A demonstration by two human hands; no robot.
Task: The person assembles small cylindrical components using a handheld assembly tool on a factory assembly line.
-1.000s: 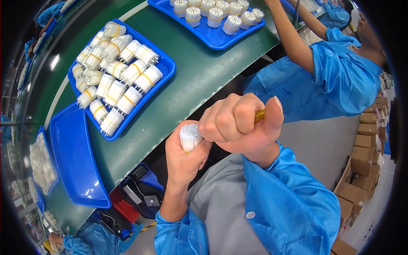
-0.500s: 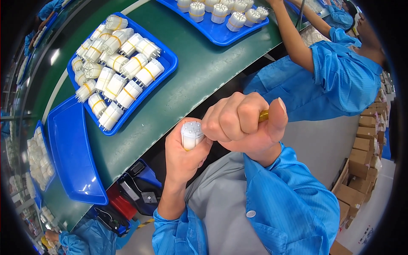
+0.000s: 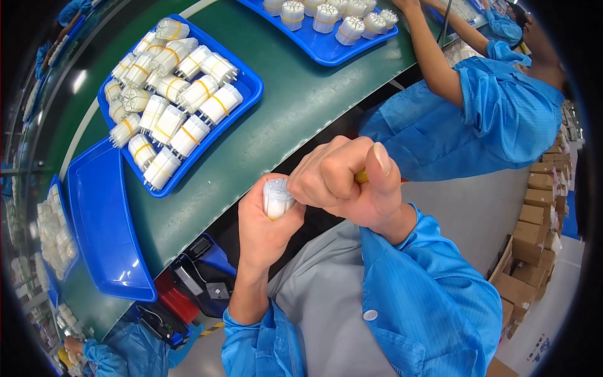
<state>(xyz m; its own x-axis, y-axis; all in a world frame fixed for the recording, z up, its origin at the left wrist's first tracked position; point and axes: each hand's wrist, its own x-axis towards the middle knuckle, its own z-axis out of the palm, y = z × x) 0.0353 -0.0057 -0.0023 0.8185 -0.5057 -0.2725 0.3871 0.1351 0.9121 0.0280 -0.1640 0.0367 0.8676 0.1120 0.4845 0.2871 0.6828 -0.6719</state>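
Observation:
My left hand (image 3: 264,234) is wrapped round a white, ribbed plastic cylinder (image 3: 277,200), held upright with its end face up. A yellow band shows low on its side. Close against its right side is my right hand (image 3: 333,182), closed in a fist with the thumb pointing up. Between that thumb and the fingers a bit of a yellow tool handle (image 3: 361,177) shows; the rest of the tool is hidden in the fist. Left of my hands, similar banded white cylinders (image 3: 200,94) with pins at their ends fill a blue tray (image 3: 251,88).
A bare blue tray (image 3: 103,220) lies beside the full one on the green table (image 3: 295,94). Another blue tray (image 3: 333,58) of white cylinders is at the far side. A co-worker in blue (image 3: 440,119) works at right. Cardboard boxes (image 3: 531,239) stand along the floor.
Both my hands have shifted slightly left, the right one more. My right fist has turned a little, and less of the yellow handle shows. The white cylinder stays in my left hand.

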